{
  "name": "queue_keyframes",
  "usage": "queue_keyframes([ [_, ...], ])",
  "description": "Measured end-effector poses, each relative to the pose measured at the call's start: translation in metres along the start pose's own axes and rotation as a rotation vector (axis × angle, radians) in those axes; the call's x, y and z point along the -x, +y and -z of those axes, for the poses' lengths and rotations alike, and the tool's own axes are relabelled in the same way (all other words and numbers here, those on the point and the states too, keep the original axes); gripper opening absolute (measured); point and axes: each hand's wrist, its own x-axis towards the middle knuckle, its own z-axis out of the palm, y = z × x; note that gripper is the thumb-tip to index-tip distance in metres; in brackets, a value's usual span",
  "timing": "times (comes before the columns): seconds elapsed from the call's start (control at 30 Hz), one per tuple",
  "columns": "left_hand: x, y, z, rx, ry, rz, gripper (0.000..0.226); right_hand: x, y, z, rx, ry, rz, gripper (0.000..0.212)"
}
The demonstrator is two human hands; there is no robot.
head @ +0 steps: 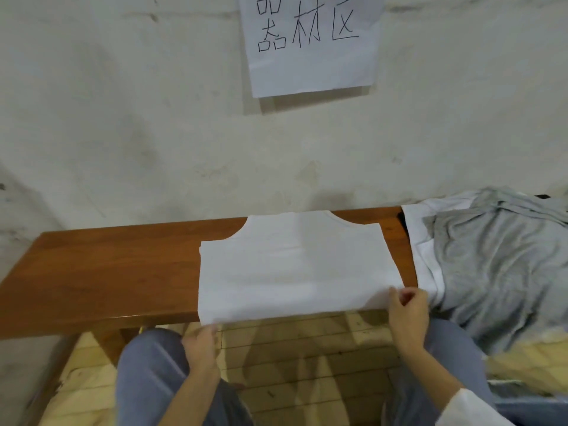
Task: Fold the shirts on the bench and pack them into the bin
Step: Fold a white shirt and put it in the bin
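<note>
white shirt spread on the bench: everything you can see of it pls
The white shirt is plain, thin soft fabric, no print visible. It lies flat across the wooden bench, narrower at the far end with curved cut-ins on both sides; its near edge hangs over the bench front. The left hand holds the near-left corner, the right hand pinches the near-right corner. A strip of bench separates it from the grey clothes pile.

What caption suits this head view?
Left hand and right hand hold the white shirt by its near corners on the bench.
</note>
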Motion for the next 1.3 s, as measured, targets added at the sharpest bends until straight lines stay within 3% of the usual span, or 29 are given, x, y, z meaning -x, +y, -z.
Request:
queue_keyframes([
  [0.07, 0.001, 0.002, 0.004, 0.285, -0.200, 0.365, 0.022, 0.003, 0.009, -0.003, -0.264, -0.049, -0.378, 0.036],
  [0.1, 0.004, 0.006, 0.006, 0.415, -0.289, 0.459, 0.034, 0.002, 0.010, -0.004, -0.465, -0.113, -0.566, 0.047],
  [0.17, 0.009, 0.016, 0.008, 0.603, -0.382, 0.517, 0.076, -0.003, 0.009, -0.005, -0.822, -0.232, -0.830, 0.054],
  [0.2, 0.013, 0.023, 0.008, 0.651, -0.394, 0.531, 0.086, -0.004, 0.003, -0.004, -0.929, -0.251, -0.873, 0.052],
  [0.23, 0.017, 0.028, 0.009, 0.667, -0.391, 0.565, 0.075, -0.004, -0.001, -0.004, -0.965, -0.246, -0.881, 0.051],
  [0.3, 0.026, 0.035, 0.010, 0.632, -0.350, 0.631, 0.026, 0.000, -0.011, -0.003, -0.939, -0.245, -0.865, 0.048],
  [0.37, 0.027, 0.036, 0.011, 0.579, -0.312, 0.630, 0.010, 0.000, -0.015, -0.004, -0.928, -0.252, -0.861, 0.048],
  [0.53, 0.034, 0.052, 0.013, 0.472, -0.266, 0.473, 0.015, -0.006, -0.025, 0.006, -0.870, -0.160, -0.702, 0.055],
  [0.67, 0.042, 0.054, 0.021, 0.538, -0.221, 0.420, 0.006, -0.005, -0.020, 0.016, -0.831, -0.115, -0.712, 0.064],
  [0.8, 0.038, 0.042, 0.027, 0.481, -0.287, 0.451, 0.012, 0.004, -0.013, 0.024, -0.856, -0.260, -0.730, 0.038],
  [0.97, 0.040, 0.044, 0.029, 0.428, -0.406, 0.446, 0.012, 0.008, -0.024, 0.031, -0.814, -0.323, -0.638, 0.023],
  [1.07, 0.047, 0.057, 0.025, 0.324, -0.467, 0.271, 0.012, 0.006, -0.040, 0.033, -0.805, -0.317, -0.579, 0.022],
  [1.17, 0.051, 0.073, 0.025, 0.309, -0.422, 0.111, 0.030, 0.005, -0.054, 0.037, -0.834, -0.252, -0.499, 0.024],
  [1.3, 0.065, 0.096, 0.033, 0.314, -0.379, -0.047, 0.018, 0.013, -0.058, 0.047, -0.825, -0.138, -0.393, 0.018],
])
